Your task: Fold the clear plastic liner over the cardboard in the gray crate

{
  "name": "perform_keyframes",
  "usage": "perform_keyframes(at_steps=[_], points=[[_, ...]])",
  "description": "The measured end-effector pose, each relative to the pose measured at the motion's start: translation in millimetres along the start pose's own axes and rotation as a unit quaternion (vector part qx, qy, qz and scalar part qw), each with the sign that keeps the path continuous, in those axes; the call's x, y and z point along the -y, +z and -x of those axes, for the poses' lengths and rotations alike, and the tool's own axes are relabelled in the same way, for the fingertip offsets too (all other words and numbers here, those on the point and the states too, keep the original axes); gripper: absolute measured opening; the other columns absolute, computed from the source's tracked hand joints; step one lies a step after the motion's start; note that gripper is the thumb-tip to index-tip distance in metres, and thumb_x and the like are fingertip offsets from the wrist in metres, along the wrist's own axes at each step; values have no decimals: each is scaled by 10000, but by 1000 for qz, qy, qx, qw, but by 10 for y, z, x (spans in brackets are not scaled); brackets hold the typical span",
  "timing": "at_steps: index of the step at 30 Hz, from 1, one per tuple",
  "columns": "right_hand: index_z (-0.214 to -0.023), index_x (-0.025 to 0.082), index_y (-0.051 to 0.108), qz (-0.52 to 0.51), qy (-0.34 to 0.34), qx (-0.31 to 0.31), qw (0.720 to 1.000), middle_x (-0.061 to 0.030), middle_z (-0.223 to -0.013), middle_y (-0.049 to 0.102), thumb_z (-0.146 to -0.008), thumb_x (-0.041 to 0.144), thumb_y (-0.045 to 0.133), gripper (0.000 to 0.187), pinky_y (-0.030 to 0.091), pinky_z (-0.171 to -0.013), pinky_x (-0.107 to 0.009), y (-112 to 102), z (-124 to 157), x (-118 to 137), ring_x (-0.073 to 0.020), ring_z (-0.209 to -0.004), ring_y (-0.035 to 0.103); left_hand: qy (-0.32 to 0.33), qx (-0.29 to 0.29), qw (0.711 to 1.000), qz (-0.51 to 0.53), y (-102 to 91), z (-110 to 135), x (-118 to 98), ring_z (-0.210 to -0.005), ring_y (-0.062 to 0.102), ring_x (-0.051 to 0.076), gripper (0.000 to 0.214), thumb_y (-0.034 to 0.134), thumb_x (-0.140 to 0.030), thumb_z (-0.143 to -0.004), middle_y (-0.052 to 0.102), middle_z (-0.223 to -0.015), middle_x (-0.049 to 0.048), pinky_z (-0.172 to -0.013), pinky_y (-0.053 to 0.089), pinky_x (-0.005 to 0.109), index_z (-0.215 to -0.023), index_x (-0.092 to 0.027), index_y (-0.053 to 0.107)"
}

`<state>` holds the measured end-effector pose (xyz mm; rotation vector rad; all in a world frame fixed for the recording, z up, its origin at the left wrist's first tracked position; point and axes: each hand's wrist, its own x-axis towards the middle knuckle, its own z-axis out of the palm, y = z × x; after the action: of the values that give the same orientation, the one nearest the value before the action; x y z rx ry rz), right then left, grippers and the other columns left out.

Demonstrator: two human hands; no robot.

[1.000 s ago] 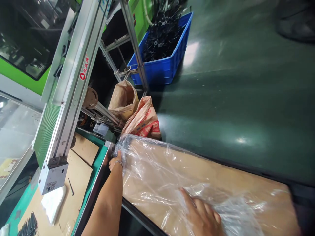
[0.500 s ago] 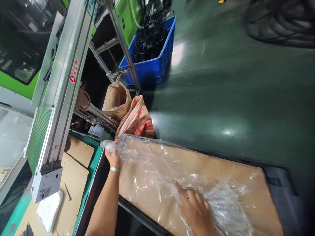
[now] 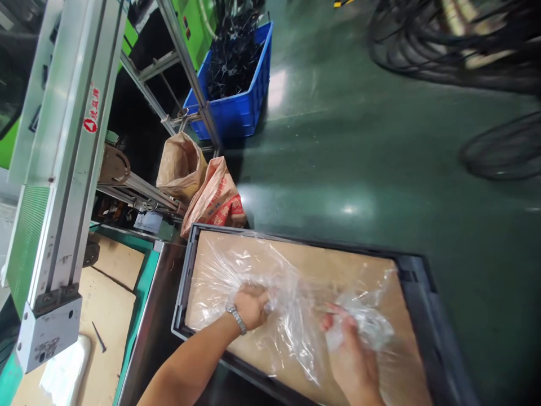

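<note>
A clear plastic bag [image 3: 296, 332] lies crumpled over a brown cardboard sheet [image 3: 350, 268] in a black crate [image 3: 412, 276]. My left hand [image 3: 251, 306], with a metal watch band at the wrist, is closed on gathered plastic left of the middle. To its right, my right hand [image 3: 353, 355] grips a bunched part of the same bag between thumb and fingers, slightly blurred. Film stretches between the two hands and fans out toward the crate's left end.
On the left, a conveyor frame [image 3: 80, 141] rises above a green-topped bench [image 3: 141, 287] with cardboard and a thin dark piece [image 3: 100, 337]. Beyond the crate stand paper sacks [image 3: 217, 197] and a blue bin [image 3: 240, 115] of black parts. Dark hoses [image 3: 422, 51] lie on the floor.
My left hand has moved right, from the crate's left end in toward the middle, drawing the plastic with it. The crate's left rim now shows. The whole view has shifted somewhat.
</note>
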<state>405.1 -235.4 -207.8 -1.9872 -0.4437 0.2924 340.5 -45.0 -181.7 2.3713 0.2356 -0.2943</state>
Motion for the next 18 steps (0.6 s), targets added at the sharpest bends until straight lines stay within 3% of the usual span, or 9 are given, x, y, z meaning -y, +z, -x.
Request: perform_keyframes(at_steps=[2,5,8,11,15,18], points=[[-1175,144,430,23,-44,-3,999,-62,-739,547,-942,260,180,361,461,-588,-325,-24,-49,97,-205,-678,562,-34,10,997,68,-19,-22,-19,-928,514,268,361,564,-226,-647,607,-937,91,-930,291,459,-1002,-253,618],[-1182,198,486,115,-171,56,977,-61,-852,583,-885,240,401,312,441,-648,-326,105,-90,208,-217,-784,556,-101,-57,965,234,-100,-48,-53,-797,526,227,152,592,-249,-603,593,-729,52,-873,349,400,-741,-209,643],[-1139,222,565,229,-225,104,941,-48,-742,556,-777,59,447,414,396,-614,-323,264,-69,272,-215,-719,523,-147,-146,931,300,-274,-20,-101,-623,464,167,214,401,-300,-721,504,-609,24,-678,405,321,-723,-182,580],[-1145,250,579,320,-249,125,905,-69,-785,543,-672,-39,470,565,389,-656,-339,307,-30,297,-232,-763,498,-160,-204,904,339,-467,49,-173,-570,399,141,256,308,-309,-728,429,-581,3,-619,383,289,-729,-179,529],[-1122,347,578,283,-287,198,894,-57,-844,538,-620,-35,460,642,389,-715,-357,246,28,187,-236,-828,485,-145,-163,895,390,-530,46,-261,-570,411,133,196,428,-328,-645,458,-579,0,-601,381,273,-689,-174,540],[-1047,290,615,192,-242,213,927,-61,-864,550,-696,54,411,469,395,-742,-365,206,122,-10,-225,-851,493,-151,-160,881,419,-465,-3,-271,-562,391,124,154,448,-289,-634,440,-565,-11,-603,375,267,-667,-175,547]])
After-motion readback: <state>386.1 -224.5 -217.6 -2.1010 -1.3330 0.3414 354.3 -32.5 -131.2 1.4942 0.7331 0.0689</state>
